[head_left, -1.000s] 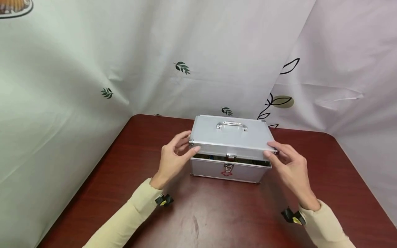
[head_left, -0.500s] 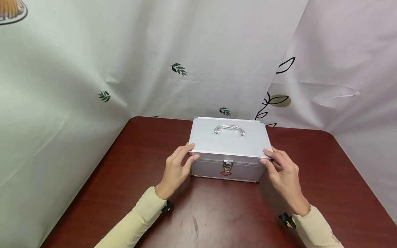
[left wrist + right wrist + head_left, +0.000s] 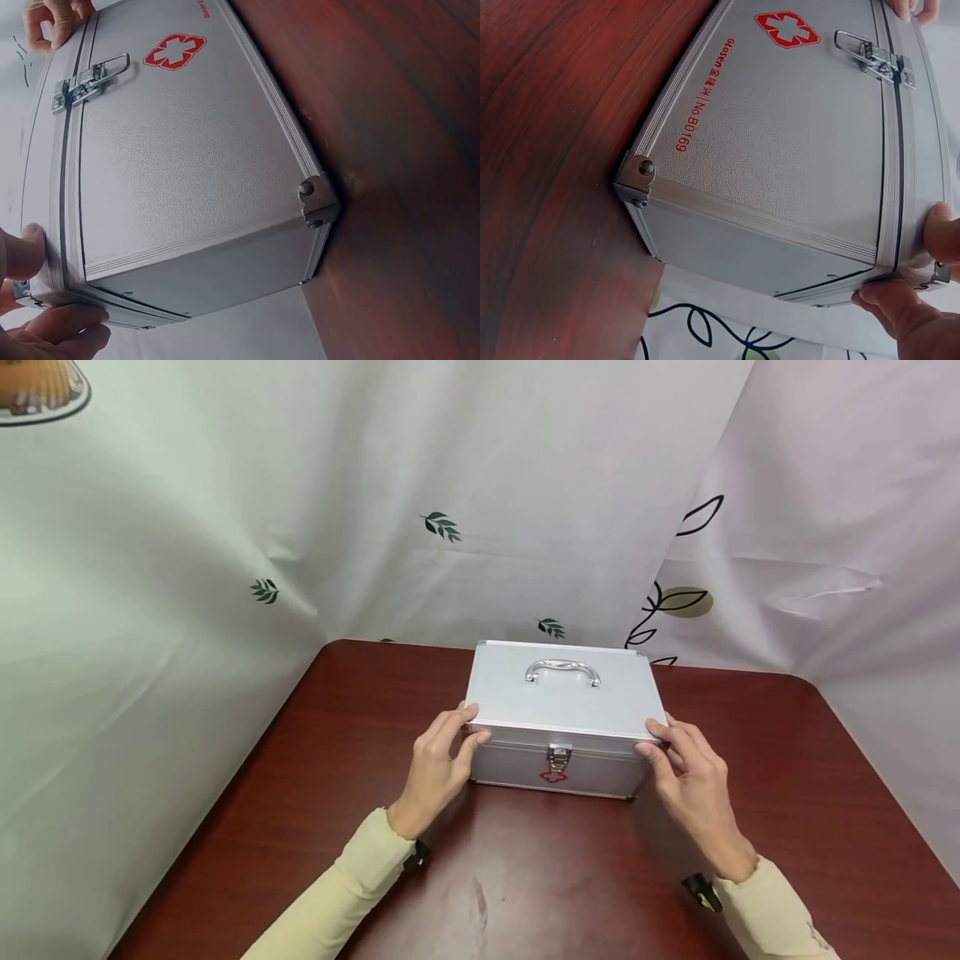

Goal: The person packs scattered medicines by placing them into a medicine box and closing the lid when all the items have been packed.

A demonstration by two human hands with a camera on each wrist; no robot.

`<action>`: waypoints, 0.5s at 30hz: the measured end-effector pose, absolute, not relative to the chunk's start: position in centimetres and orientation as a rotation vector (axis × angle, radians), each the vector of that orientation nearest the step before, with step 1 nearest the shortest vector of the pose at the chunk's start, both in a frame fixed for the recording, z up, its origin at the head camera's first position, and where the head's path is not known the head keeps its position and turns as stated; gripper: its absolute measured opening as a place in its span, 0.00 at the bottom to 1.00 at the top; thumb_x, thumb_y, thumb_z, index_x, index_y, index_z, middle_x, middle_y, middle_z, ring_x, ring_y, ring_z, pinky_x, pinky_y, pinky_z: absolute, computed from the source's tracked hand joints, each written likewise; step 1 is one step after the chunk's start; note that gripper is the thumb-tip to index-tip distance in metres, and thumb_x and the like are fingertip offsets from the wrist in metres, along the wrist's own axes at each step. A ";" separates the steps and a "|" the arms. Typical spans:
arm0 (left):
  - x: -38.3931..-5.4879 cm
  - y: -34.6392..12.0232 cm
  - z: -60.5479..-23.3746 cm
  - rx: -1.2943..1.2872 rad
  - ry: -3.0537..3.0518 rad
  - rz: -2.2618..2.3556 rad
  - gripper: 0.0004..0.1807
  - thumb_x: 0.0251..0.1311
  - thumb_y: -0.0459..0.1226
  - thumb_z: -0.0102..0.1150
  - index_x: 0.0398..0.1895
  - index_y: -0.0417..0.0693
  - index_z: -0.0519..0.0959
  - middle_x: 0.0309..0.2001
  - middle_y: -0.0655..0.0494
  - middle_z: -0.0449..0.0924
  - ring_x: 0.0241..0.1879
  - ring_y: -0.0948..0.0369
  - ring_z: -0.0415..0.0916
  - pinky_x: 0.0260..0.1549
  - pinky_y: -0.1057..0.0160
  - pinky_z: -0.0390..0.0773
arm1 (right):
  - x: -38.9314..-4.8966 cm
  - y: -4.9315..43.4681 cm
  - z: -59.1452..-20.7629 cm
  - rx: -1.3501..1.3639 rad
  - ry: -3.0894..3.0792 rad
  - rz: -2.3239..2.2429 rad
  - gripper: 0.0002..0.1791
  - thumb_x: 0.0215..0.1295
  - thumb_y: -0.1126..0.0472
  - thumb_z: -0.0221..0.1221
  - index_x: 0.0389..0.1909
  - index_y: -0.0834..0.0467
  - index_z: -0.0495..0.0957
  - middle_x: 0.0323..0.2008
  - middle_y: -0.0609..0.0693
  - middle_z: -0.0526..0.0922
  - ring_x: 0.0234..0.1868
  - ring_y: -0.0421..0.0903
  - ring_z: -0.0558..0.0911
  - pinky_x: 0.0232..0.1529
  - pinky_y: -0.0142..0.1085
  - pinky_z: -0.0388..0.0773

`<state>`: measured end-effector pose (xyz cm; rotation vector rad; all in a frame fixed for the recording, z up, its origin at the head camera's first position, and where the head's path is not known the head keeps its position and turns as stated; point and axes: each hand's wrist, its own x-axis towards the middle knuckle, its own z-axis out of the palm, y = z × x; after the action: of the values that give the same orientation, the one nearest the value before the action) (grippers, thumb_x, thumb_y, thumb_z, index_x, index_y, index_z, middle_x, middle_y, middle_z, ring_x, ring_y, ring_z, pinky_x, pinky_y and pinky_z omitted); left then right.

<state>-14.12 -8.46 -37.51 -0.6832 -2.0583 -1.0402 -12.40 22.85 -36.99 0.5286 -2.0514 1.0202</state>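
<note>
Two hands, my left hand [image 3: 438, 768] and right hand [image 3: 690, 777], pinch the front lid corners of the closed metal case [image 3: 564, 718], thumbs below, fingers on top.

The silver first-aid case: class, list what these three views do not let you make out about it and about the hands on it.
- Contents of the case: hidden in every view by its shut lid.
- Back wall and hinges: head view, behind the lid.
- Latch: too small in the head view to tell if fastened.
- Left hand: left wrist view, cut off by the frame edge.
- Right hand: right wrist view, likewise cut off.
</note>
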 end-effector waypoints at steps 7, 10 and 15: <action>-14.0 -8.5 -37.6 -0.650 -2.055 -1.066 0.21 0.49 0.33 0.66 0.49 0.38 0.76 0.44 0.47 0.77 0.53 0.52 0.73 0.54 0.63 0.69 | -12.5 23.3 -36.7 0.561 -2.149 1.029 0.24 0.43 0.76 0.67 0.46 0.63 0.79 0.43 0.56 0.78 0.50 0.45 0.77 0.44 0.20 0.71; -13.7 -8.9 -37.5 -0.609 -2.143 -1.134 0.29 0.51 0.38 0.66 0.59 0.45 0.71 0.52 0.50 0.75 0.55 0.57 0.72 0.53 0.61 0.70 | -12.3 24.2 -36.4 0.556 -2.253 1.067 0.24 0.53 0.72 0.63 0.52 0.58 0.76 0.48 0.52 0.76 0.51 0.35 0.75 0.47 0.20 0.70; -12.7 -10.7 -37.5 -0.476 -2.395 -1.200 0.46 0.53 0.51 0.62 0.72 0.62 0.47 0.69 0.59 0.55 0.65 0.60 0.58 0.59 0.55 0.63 | -11.9 26.5 -36.4 0.500 -2.457 1.021 0.31 0.64 0.64 0.53 0.67 0.46 0.59 0.61 0.49 0.67 0.59 0.34 0.66 0.57 0.21 0.60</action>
<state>-12.70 -10.68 -37.52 -0.4765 -2.3946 -1.2002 -11.87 26.50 -36.35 0.4999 -2.4574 1.0215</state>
